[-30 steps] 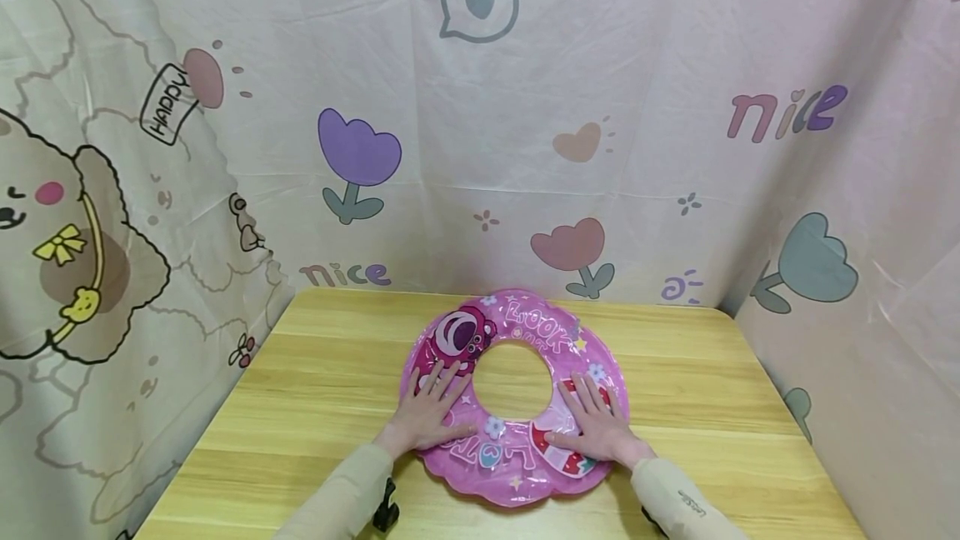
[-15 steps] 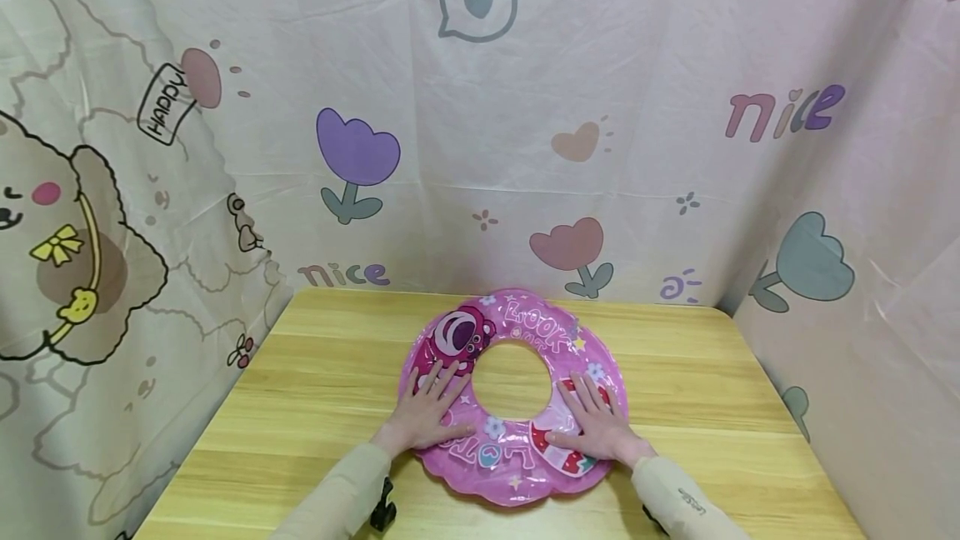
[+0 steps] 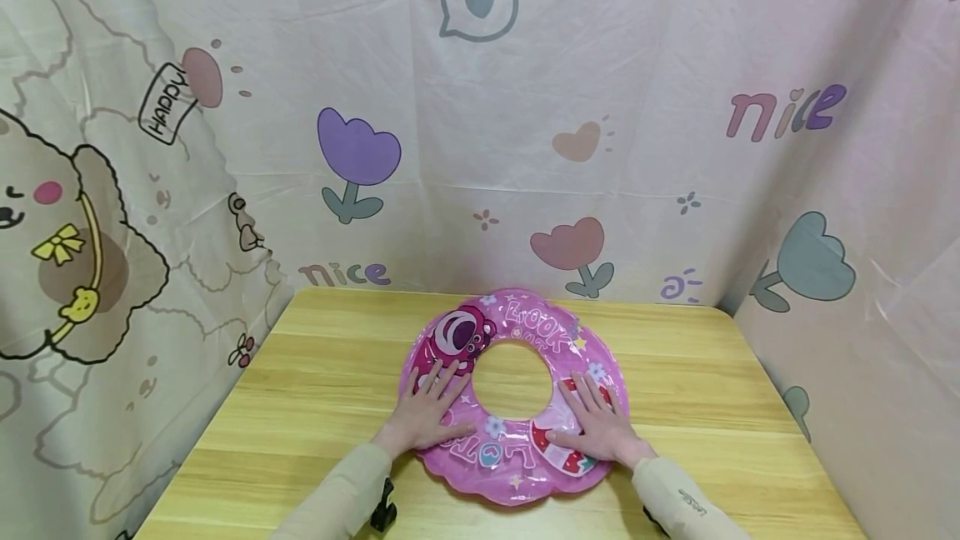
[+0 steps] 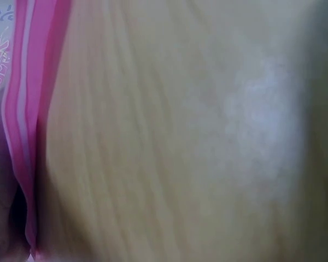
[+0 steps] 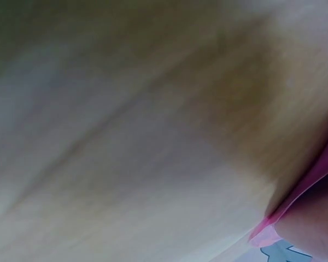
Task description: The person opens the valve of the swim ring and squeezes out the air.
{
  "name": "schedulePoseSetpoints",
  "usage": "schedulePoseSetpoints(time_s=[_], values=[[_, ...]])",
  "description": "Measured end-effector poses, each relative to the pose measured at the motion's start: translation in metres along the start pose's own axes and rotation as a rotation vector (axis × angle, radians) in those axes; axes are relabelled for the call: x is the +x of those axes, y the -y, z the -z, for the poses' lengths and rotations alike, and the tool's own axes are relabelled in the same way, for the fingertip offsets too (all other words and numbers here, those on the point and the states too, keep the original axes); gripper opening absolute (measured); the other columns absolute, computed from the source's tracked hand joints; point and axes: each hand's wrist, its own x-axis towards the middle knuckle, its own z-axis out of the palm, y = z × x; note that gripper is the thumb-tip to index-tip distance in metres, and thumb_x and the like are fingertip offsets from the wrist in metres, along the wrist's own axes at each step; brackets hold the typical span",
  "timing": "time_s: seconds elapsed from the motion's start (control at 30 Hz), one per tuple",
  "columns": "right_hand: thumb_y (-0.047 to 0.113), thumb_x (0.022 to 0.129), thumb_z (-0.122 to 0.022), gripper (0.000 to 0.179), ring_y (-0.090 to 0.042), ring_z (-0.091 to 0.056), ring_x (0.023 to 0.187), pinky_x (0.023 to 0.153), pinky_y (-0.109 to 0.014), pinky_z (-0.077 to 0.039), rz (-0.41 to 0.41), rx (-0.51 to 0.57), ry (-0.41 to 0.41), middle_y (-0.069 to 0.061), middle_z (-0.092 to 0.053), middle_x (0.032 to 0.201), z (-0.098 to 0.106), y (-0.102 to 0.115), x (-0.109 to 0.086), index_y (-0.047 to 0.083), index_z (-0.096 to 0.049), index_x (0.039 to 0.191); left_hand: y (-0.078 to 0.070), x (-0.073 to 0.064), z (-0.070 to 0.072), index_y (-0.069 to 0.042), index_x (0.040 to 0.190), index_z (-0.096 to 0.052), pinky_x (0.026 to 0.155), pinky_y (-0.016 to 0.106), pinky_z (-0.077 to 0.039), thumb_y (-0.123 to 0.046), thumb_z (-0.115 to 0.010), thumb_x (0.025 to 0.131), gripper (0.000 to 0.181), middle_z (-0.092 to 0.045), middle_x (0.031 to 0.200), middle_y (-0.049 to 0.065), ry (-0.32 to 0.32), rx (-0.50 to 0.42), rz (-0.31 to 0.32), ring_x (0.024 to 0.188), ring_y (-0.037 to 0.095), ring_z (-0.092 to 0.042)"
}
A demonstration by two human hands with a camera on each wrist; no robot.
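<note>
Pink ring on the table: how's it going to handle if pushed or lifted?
The pink ring looks like puffed-up thin plastic, so probably light for its size and somewhat yielding. Its glossy skin suggests it might slide across the table. Lying flat and broad, it seems unlikely to tip or roll.

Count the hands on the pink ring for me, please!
2: the left hand rests on the left side of the pink ring, the right hand on its right side.

Noted only a faint rightward drift of printed backdrop (image 3: 480,98) and pink ring (image 3: 517,440) in head view since half a second ago; detected nothing further.
</note>
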Motion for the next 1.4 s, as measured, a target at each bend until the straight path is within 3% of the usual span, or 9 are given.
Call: schedulePoseSetpoints(time_s=[0.23,0.5,1.03,1.4], values=[[0.075,0.087,-0.056,0.098,-0.04,-0.004,0.158,0.125,-0.067,0.0,0.009,0.005,-0.004,-0.016,-0.008,0.171,-0.001,-0.001,-0.002,0.022,-0.02,0.162,-0.003,-0.002,0.005,-0.026,0.161,-0.024,0.125,0.067,-0.007,-0.08,-0.044,0.088,0.093,-0.013,0.172,0.004,0.03,0.01,0.014,0.158,0.037,-0.012],[0.075,0.086,-0.056,0.1,-0.04,-0.003,0.158,0.124,-0.068,-0.002,0.02,0.012,-0.001,-0.015,-0.006,0.171,-0.001,-0.003,0.0,0.021,-0.02,0.162,-0.006,-0.005,0.01,-0.023,0.159,-0.03,0.122,0.07,-0.015,-0.078,-0.046,0.089,0.091,-0.022,0.169,0.009,-0.014,0.047,-0.007,0.156,0.04,-0.021],[0.074,0.087,-0.057,0.099,-0.041,-0.005,0.158,0.124,-0.069,-0.004,0.024,-0.006,0.008,-0.016,-0.009,0.171,0.003,-0.001,-0.001,0.019,-0.022,0.162,-0.007,-0.005,0.005,-0.024,0.16,-0.027,0.123,0.068,-0.012,-0.08,-0.045,0.088,0.093,-0.019,0.17,0.008,-0.003,0.034,0.008,0.156,0.039,-0.019],[0.075,0.086,-0.056,0.099,-0.041,-0.007,0.158,0.126,-0.065,-0.005,0.035,-0.062,0.001,-0.016,-0.013,0.17,0.009,0.0,-0.003,0.018,-0.026,0.161,-0.012,-0.009,0.006,-0.024,0.16,-0.029,0.122,0.069,-0.018,-0.08,-0.043,0.088,0.092,-0.022,0.169,0.009,-0.006,0.064,0.034,0.155,0.039,-0.023]])
